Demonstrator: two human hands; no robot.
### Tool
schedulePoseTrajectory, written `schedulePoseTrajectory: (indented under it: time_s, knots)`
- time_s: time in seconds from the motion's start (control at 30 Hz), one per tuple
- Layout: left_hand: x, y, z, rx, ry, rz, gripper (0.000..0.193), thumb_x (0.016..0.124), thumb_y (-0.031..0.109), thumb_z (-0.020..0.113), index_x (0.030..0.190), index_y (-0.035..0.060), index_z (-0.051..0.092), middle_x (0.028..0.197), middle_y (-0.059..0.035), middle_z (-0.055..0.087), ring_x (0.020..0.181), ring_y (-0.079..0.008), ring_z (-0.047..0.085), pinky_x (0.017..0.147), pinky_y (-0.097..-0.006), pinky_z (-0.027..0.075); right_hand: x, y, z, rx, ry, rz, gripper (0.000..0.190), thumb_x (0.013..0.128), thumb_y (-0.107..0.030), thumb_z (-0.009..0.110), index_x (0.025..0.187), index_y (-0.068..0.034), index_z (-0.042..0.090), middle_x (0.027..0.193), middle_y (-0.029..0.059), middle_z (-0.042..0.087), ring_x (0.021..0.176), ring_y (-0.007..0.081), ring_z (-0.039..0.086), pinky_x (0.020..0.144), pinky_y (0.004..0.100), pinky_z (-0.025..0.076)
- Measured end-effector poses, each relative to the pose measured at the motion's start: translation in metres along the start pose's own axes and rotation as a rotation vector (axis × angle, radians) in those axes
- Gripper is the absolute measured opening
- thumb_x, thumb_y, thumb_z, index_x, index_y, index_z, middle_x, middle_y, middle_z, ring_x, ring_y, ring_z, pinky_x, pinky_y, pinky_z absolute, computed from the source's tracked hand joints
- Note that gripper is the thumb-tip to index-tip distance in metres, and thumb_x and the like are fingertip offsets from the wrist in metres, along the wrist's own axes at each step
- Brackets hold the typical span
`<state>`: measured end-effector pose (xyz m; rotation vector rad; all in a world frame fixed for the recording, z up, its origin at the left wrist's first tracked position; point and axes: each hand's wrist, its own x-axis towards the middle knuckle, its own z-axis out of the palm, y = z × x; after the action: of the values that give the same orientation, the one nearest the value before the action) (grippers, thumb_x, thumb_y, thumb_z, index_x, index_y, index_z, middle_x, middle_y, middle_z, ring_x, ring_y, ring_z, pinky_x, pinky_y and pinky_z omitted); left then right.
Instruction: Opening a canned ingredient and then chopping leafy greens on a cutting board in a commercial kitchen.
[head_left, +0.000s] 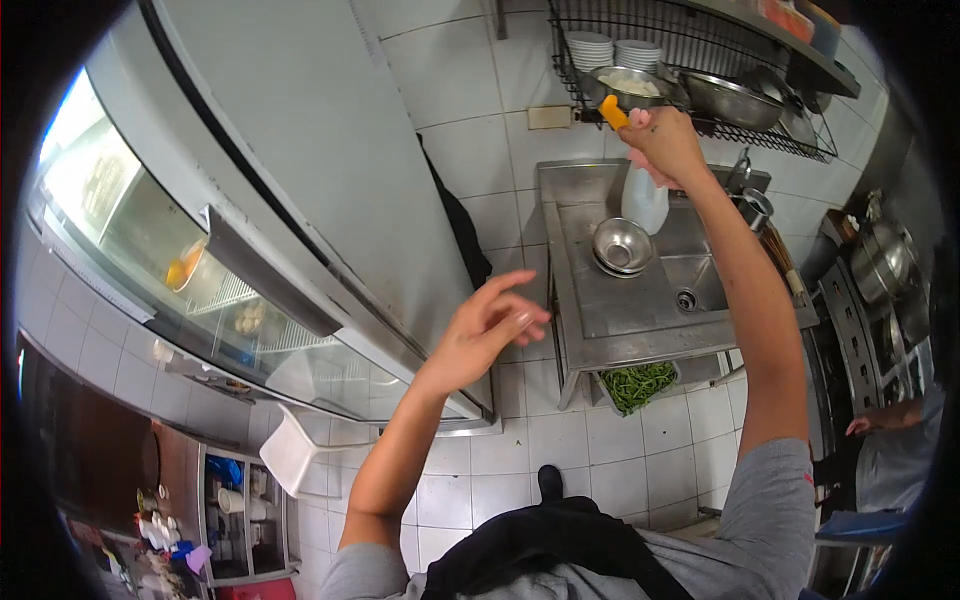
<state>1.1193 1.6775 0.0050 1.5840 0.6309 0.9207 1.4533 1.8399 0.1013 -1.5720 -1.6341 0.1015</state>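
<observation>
My right hand (664, 146) grips the neck of a white spray bottle (645, 200) with an orange nozzle (613, 112), together with a pink cloth (651, 169). It holds them over the back of a stainless steel sink counter (600, 315). Stacked metal bowls (622, 246) sit on the counter, just left of the sink basin (694, 277). Between the refrigerator and the counter, my left hand (499, 330) hangs in the air, fingers apart and slightly curled, holding nothing.
A glass-door refrigerator (300, 172) stands at the left. Above the sink, a black wire rack (772, 139) bears plates and metal bowls. A container of green vegetables (637, 386) is under the counter. Another person (889, 457) is by the stove at the right. A white chair (289, 454) stands lower left.
</observation>
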Motion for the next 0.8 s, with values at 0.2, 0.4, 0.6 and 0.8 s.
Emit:
schedulePoseTrajectory:
  time_s: [0.2,0.4,0.6,0.8]
  knots:
    - [-0.093,0.012,-0.035,0.054,0.165,-0.174,0.035,0.101,0.013,0.058,0.134,-0.0001,0.056,0.106,-0.0092,0.069,0.096,-0.0166,0.066,0.086,-0.0307,0.053,0.037,-0.026,0.019,-0.302,0.002,-0.092,0.028,0.078,-0.029,0.074,0.082,-0.001,0.073,0.068,0.015,0.071,0.065,0.0292,0.072,0.071,0.0393,0.058]
    - [-0.137,0.041,-0.054,0.108,0.326,-0.068,0.032,0.1,0.011,0.059,0.128,-0.0041,0.059,0.104,-0.0106,0.07,0.095,-0.0176,0.066,0.085,-0.032,0.053,0.088,0.012,0.035,-0.35,0.024,-0.174,0.034,0.079,-0.032,0.077,0.08,0.002,0.071,0.071,0.018,0.071,0.058,0.0274,0.07,0.061,0.0384,0.056]
    - [-0.157,0.042,-0.063,0.142,0.387,-0.04,0.031,0.1,0.014,0.06,0.126,-0.003,0.061,0.101,-0.0103,0.072,0.092,-0.0179,0.067,0.082,-0.0322,0.053,0.065,0.023,0.031,0.592,0.063,0.169,0.024,0.089,-0.021,0.076,0.093,0.002,0.067,0.074,0.0101,0.071,0.053,0.0161,0.066,0.047,0.029,0.053]
    - [-0.15,0.03,-0.054,0.112,0.3,-0.111,0.031,0.1,0.013,0.06,0.126,-0.0028,0.061,0.103,-0.0115,0.071,0.093,-0.0179,0.067,0.083,-0.0318,0.053,0.062,0.038,0.019,1.288,-0.085,0.225,0.025,0.097,-0.021,0.064,0.11,0.0,0.065,0.092,0.0131,0.072,0.073,0.0234,0.071,0.061,0.0345,0.057]
